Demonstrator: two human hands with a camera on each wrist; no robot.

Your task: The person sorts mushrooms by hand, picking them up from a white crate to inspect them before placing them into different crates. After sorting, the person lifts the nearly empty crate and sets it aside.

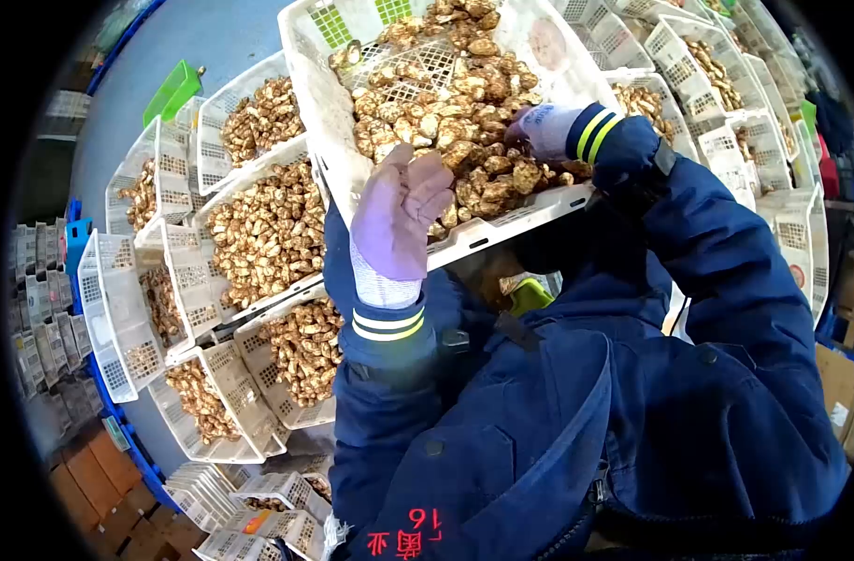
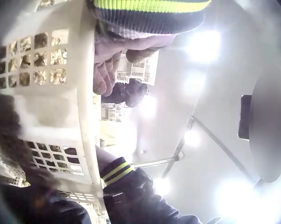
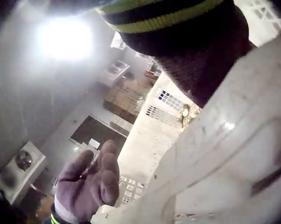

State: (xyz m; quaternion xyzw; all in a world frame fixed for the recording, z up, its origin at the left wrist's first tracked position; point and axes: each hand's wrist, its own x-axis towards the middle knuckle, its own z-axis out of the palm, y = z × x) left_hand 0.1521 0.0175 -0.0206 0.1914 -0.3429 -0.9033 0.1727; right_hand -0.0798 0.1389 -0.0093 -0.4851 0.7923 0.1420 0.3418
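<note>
A white plastic crate (image 1: 483, 229) with grid openings is tilted in front of the body, partly filled with knobby brown-and-cream pieces (image 1: 488, 93) that look like mushrooms or tubers. My left hand (image 1: 403, 210), in a purple glove, is at the crate's near left corner, palm showing and fingers loosely bent with nothing in them. In the right wrist view, that same left hand (image 3: 91, 186) appears beside the rim. Inside the crate, my gloved right hand (image 1: 544, 131) reaches into the pieces from the right side; its fingertips are mostly hidden, and I cannot tell what they grip.
More white crates filled with such pieces stand to the left (image 1: 268, 229) and to the right (image 1: 698, 70). A green scoop-like container (image 1: 172, 92) lies beyond the left crates. Cardboard boxes (image 1: 838, 388) are at the far right. Stacked crates (image 1: 258, 528) stand low at the left.
</note>
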